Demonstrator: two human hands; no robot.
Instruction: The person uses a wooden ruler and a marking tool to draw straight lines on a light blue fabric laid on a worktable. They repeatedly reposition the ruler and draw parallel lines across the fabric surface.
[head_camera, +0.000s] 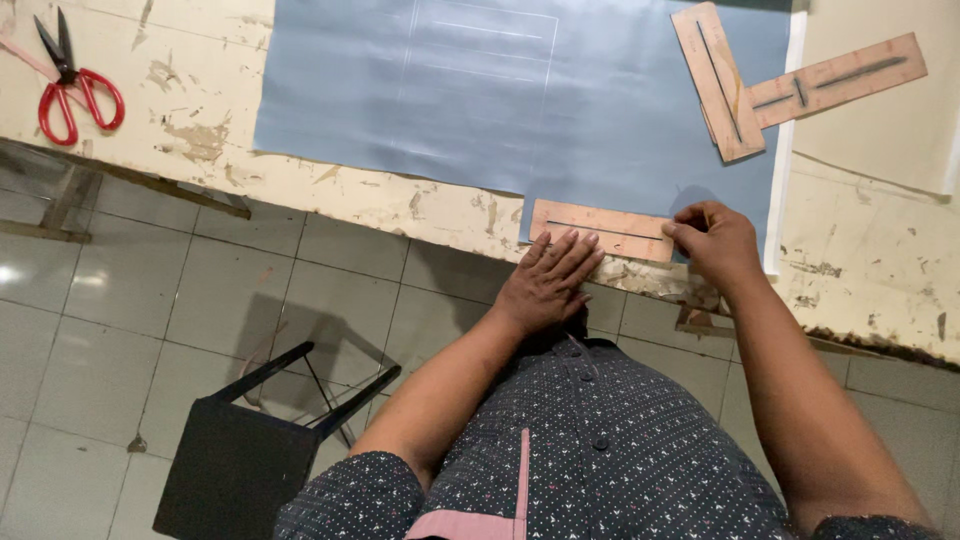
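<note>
Fingers of left hand (545, 280) lie flat together on cardboard strip (603, 228); right hand (715, 243) pinches its end.

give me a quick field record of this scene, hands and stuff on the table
left hand: flat, fingers on the cardboard strip
right hand: pinching the strip's right end
strip position: at the near table edge, on the grey sheet
other templates: two cardboard pieces crossed, far right
scissors: red-handled, far left on the table
stool: black, on the tiled floor
</note>
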